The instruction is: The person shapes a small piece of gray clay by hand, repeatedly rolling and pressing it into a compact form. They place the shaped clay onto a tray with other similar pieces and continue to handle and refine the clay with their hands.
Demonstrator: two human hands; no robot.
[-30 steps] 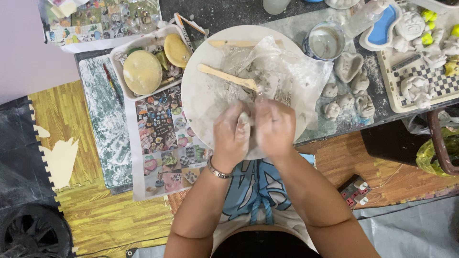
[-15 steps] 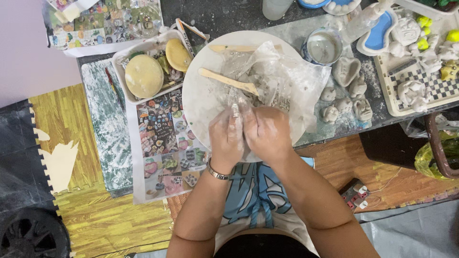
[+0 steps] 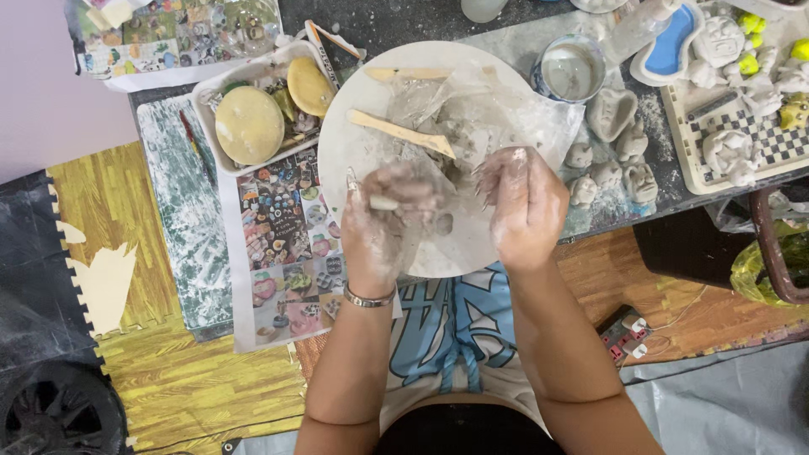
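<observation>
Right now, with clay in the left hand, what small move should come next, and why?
Probably bring the right hand back to the left hand. The left is closed around a small lump of clay, the right is apart from it and holds nothing, and both hover over the round board.

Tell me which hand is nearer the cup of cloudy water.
Right. The right hand is just below and slightly left of the cup of cloudy water; the left hand, holding a small clay piece, sits farther left.

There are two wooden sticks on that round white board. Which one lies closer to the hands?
The lower wooden stick, lying slantwise across the round board with its tip by the clay near the right hand. The other stick lies at the far rim.
</observation>
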